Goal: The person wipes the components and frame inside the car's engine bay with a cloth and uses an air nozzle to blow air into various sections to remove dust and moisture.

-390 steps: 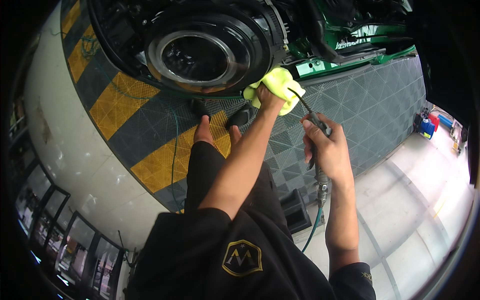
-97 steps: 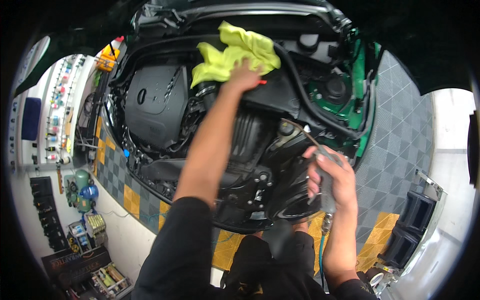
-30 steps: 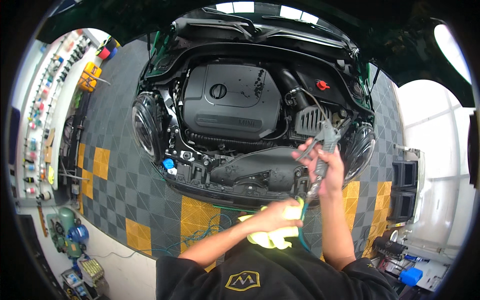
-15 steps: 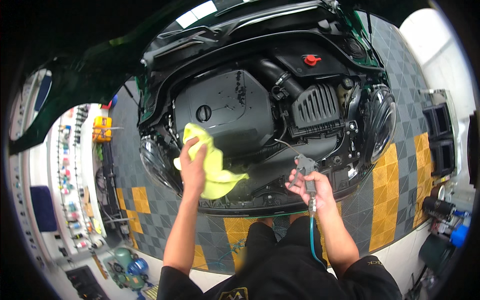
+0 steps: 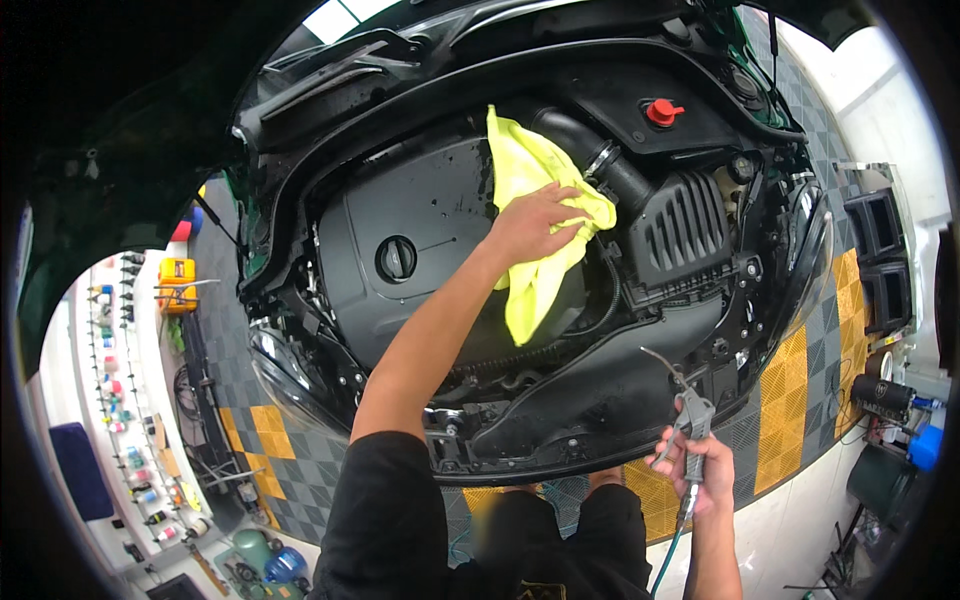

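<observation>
One broad black plastic engine cover [image 5: 430, 200] bears, on its right part, one bright yellow fabric cloth [image 5: 518, 165], left grip [image 5: 535, 225] clamped on it, best spread flat; off the cover's lower right, one grey pistol-shaped air gun [image 5: 694, 415], right grip [image 5: 714, 472] clamped around it, best held clear.

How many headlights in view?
2: left headlight, lower-left of the engine cover; right headlight, upper-right of the air gun in the right hand. No others visible.

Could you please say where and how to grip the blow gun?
The blow gun seems best gripped by its handle, from the near right, as the right hand does: the thin nozzle points away and the hose leaves the near end.
</observation>
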The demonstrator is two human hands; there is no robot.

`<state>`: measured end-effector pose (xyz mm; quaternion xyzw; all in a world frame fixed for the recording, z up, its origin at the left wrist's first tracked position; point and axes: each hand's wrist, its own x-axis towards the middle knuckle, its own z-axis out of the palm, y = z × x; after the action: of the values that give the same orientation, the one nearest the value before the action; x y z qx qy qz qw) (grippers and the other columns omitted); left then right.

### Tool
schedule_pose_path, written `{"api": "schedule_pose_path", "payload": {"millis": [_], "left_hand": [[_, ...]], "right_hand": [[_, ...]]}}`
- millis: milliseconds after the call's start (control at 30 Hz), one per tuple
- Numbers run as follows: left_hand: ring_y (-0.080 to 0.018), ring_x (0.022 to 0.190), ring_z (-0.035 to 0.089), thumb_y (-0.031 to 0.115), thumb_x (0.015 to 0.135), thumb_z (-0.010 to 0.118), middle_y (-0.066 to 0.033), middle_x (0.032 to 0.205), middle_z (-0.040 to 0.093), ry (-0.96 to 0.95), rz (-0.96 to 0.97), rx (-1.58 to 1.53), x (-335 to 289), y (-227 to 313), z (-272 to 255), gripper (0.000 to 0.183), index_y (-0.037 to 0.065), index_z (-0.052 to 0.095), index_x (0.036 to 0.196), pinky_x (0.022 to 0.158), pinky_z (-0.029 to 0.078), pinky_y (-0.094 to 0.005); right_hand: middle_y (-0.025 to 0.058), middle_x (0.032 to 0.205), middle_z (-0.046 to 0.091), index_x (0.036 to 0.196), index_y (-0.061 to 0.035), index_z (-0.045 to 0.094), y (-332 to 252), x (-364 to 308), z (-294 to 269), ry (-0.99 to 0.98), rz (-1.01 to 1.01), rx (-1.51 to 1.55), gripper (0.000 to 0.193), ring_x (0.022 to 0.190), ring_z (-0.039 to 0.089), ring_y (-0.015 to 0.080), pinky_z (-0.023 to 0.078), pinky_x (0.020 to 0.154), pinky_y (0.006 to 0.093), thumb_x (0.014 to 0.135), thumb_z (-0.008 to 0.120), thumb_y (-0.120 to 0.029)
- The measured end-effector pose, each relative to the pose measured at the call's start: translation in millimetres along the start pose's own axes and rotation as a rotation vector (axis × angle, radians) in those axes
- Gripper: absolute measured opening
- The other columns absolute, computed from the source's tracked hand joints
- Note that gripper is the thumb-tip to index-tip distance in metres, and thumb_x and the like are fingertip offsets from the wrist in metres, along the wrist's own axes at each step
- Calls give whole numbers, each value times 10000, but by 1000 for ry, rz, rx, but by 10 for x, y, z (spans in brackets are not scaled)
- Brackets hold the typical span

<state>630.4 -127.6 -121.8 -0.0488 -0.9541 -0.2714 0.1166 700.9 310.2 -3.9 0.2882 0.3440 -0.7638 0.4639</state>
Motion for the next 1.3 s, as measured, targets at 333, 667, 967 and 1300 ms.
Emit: {"api": "schedule_pose_path", "payload": {"millis": [333, 667, 967, 1300], "left_hand": [[-380, 978, 724, 83, 904, 622, -199, 1180, 731, 322, -389, 51, -498, -1387, -1110, 461, 168, 673, 1354, 854, 576, -443], [-479, 1459, 382, 236, 963, 583, -283, 1540, 450, 27, -699, 534, -745, -1249, -916, 519, 18, 541, 1431, 1182, 369, -520], [-498, 1377, 428, 234, 974, 512, -263, 1509, 474, 57, -476, 406, -442, -120, -206, 487, 48, 546, 1423, 1152, 349, -590], [-384, 1227, 562, 35, 804, 682, -95, 1414, 574, 250, -523, 56, -2130, 521, -424, 356, 242, 764, 1083, 1065, 484, -470]], "right_hand": [[250, 1090, 648, 1524, -53, 380, 701, -109, 160, -106, 206, -11, 772, 978, 703, 414, 559, 936, 650, 786, 606, -44], [175, 1036, 663, 1439, -120, 495, 406, 27, 90, -119, 150, -33, 611, 986, 682, 354, 526, 972, 614, 843, 625, -143], [146, 1049, 723, 1083, 10, 655, 260, -441, 781, -72, 93, -192, 234, 1014, 698, 315, 525, 1029, 556, 868, 623, -77], [178, 991, 683, 1415, -34, 511, -352, -508, 1947, -516, -299, -338, 570, 885, 701, 361, 567, 839, 657, 942, 597, -340]]}}
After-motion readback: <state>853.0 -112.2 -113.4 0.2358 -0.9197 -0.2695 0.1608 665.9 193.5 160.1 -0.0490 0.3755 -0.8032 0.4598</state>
